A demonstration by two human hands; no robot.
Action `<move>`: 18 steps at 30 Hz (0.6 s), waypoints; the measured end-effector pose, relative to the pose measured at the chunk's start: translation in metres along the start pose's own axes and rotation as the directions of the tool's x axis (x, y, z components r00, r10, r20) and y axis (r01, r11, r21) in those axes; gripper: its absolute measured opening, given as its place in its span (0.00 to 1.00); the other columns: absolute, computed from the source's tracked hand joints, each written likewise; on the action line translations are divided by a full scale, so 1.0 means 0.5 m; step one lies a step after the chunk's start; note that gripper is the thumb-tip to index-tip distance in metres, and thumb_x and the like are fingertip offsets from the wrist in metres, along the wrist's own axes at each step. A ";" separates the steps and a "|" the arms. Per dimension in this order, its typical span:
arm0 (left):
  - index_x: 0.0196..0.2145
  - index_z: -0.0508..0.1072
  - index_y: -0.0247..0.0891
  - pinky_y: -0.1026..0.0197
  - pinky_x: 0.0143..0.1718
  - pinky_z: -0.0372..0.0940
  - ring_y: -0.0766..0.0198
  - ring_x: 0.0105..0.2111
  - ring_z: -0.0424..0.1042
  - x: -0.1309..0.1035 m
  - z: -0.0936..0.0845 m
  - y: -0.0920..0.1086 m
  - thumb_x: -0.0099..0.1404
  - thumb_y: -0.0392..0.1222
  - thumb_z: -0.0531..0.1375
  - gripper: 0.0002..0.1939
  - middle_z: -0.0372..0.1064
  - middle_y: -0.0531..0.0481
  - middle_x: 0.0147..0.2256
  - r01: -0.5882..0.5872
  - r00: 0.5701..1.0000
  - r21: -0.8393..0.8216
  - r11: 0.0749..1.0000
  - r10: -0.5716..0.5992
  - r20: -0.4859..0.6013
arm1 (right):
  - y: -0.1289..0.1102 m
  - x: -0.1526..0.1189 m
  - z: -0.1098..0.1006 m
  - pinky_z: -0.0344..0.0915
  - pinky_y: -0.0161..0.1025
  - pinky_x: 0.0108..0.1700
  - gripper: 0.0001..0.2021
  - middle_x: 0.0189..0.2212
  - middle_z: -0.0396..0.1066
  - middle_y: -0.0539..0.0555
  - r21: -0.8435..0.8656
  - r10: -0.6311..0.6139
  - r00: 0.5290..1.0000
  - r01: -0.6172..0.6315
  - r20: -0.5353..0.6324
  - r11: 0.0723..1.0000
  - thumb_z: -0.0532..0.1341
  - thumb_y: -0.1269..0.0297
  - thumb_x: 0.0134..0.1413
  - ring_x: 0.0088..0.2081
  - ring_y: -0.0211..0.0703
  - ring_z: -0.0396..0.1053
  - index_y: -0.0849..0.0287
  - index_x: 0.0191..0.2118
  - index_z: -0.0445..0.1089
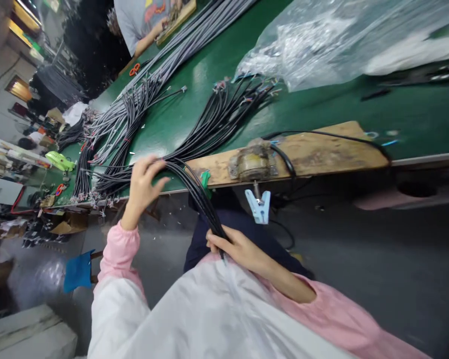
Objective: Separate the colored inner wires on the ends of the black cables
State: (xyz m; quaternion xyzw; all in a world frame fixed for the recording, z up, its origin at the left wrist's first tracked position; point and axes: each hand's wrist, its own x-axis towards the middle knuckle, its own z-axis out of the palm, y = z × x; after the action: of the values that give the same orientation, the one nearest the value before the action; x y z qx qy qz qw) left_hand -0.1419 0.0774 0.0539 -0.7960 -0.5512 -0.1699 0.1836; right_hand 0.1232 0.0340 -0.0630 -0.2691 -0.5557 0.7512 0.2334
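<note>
A bundle of black cables (200,192) bends over the front edge of the green table and down toward my lap. My right hand (230,242) is wrapped round its lower end, close to my apron. My left hand (145,182) is raised at the table edge beside the bundle, fingers and thumb apart. Behind it, more black cables (217,122) spread across the table, their ends fanned out with coloured wires. Right of the bundle, a small motor (252,162) sits on a wooden board (329,144), with a light blue clip (260,204) on its shaft.
Grey cables (194,45) stretch along the green table (277,109) toward a person (145,25) across from me. Clear plastic sheeting (303,45) covers the far right. Orange-handled scissors (134,69) lie farther back. A blue stool (78,271) stands on the floor at left.
</note>
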 end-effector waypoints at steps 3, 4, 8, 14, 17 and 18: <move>0.50 0.76 0.42 0.52 0.66 0.65 0.63 0.54 0.77 -0.030 0.007 0.129 0.73 0.40 0.61 0.09 0.80 0.52 0.48 -0.457 0.879 -0.183 0.870 0.474 0.057 | 0.012 -0.025 -0.007 0.69 0.42 0.36 0.23 0.23 0.72 0.52 -0.060 0.044 0.999 -0.043 0.002 0.997 0.55 0.37 0.56 0.27 0.45 0.71 0.54 0.30 0.65; 0.52 0.75 0.40 0.51 0.67 0.64 0.63 0.57 0.75 -0.038 0.008 0.165 0.75 0.38 0.58 0.11 0.80 0.51 0.50 -0.510 0.831 -0.201 0.837 0.539 0.139 | 0.019 -0.035 -0.009 0.70 0.43 0.37 0.21 0.23 0.73 0.53 -0.080 0.066 0.998 -0.065 0.002 0.995 0.56 0.39 0.57 0.28 0.46 0.72 0.54 0.31 0.65; 0.59 0.72 0.35 0.50 0.67 0.64 0.62 0.56 0.76 -0.042 0.017 0.246 0.77 0.31 0.51 0.18 0.80 0.47 0.49 -0.571 0.674 -0.210 0.793 0.600 0.431 | 0.047 -0.059 -0.009 0.70 0.44 0.40 0.15 0.25 0.75 0.53 -0.170 0.157 0.987 -0.152 0.015 0.974 0.57 0.46 0.58 0.30 0.50 0.75 0.53 0.37 0.66; 0.35 0.79 0.35 0.58 0.43 0.67 0.61 0.39 0.78 -0.034 0.016 0.263 0.74 0.35 0.59 0.11 0.78 0.47 0.30 -0.502 0.484 -0.239 0.831 0.499 0.719 | 0.070 -0.053 0.004 0.73 0.45 0.38 0.19 0.31 0.80 0.58 -0.265 0.119 0.990 -0.095 0.076 0.960 0.59 0.45 0.58 0.32 0.55 0.78 0.56 0.42 0.72; 0.32 0.80 0.35 0.58 0.37 0.61 0.60 0.35 0.77 -0.032 0.022 0.271 0.71 0.37 0.63 0.09 0.79 0.45 0.29 -0.463 0.405 -0.263 0.847 0.466 0.786 | 0.088 -0.046 0.000 0.75 0.45 0.40 0.21 0.34 0.82 0.56 -0.264 0.060 0.994 -0.035 0.090 0.964 0.61 0.43 0.57 0.33 0.54 0.79 0.56 0.43 0.76; 0.32 0.80 0.35 0.58 0.35 0.59 0.61 0.33 0.76 -0.030 0.029 0.275 0.71 0.37 0.63 0.10 0.79 0.44 0.28 -0.450 0.383 -0.279 0.848 0.466 0.798 | 0.096 -0.046 -0.007 0.76 0.46 0.40 0.21 0.34 0.83 0.56 -0.264 0.041 0.996 -0.019 0.080 0.964 0.61 0.43 0.57 0.34 0.54 0.80 0.56 0.42 0.77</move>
State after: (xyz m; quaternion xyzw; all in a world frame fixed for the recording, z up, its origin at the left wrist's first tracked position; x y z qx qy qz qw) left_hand -0.0167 0.0272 0.0196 -0.8971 -0.3265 0.2886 -0.0728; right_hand 0.1400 0.0085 -0.1067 -0.2740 -0.6558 0.6849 0.1606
